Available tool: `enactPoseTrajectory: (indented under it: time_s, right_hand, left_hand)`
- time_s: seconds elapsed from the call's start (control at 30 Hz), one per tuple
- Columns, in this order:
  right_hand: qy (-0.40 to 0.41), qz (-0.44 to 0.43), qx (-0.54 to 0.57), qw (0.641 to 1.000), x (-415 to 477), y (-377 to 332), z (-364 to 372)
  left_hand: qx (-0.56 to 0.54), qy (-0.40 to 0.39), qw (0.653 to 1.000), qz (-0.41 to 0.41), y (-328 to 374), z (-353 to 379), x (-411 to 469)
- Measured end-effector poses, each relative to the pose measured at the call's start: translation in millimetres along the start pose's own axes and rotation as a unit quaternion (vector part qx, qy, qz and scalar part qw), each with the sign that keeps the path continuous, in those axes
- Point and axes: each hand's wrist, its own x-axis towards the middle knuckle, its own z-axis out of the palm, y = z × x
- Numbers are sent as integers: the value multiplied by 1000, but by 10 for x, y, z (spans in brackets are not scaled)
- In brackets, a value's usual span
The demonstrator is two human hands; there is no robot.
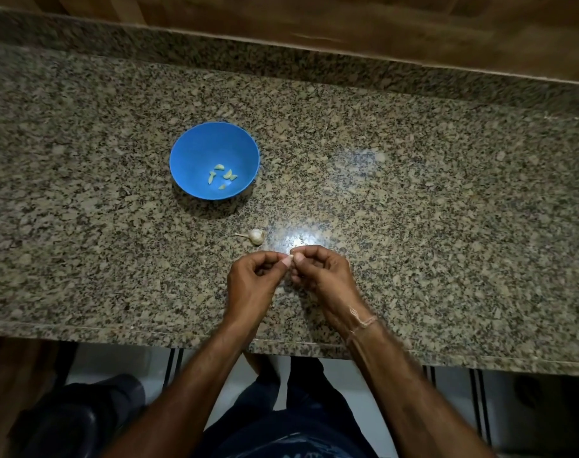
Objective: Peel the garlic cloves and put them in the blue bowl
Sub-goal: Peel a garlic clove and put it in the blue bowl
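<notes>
A blue bowl [195, 150] stands on the granite counter and holds several pale peeled cloves [222, 177]. In front of it lies a small garlic bulb [255, 236] with its stem pointing left. Just below the bulb my left hand [252, 282] and my right hand [321, 276] meet above the counter. Both pinch one small garlic clove [290, 258] between thumbs and fingertips. Most of the clove is hidden by my fingers.
The speckled granite counter [413, 209] runs left to right, with a raised granite strip and a wooden wall behind it. Its front edge [149, 332] lies near my forearms. A thread band sits on my right wrist.
</notes>
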Motion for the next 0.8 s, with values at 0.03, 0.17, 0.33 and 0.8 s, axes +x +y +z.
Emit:
enactPoseTrajectory:
  time_s: [0.03, 0.17, 0.33, 0.8]
  right_hand:
    - [-1, -23, -24, 999, -5, -1, -11]
    - [4, -91, -91, 992, -32, -31, -21]
    - [19, -96, -80, 992, -54, -66, 12]
    - [9, -166, -177, 970, -38, -89, 67]
  left_hand:
    - [3, -2, 1000, 2, 21, -4, -10]
    - [5, -12, 1000, -5, 103, -17, -3]
    - [-43, -21, 998, -32, 149, -1, -7]
    - [-29, -4, 999, -44, 190, -18, 63]
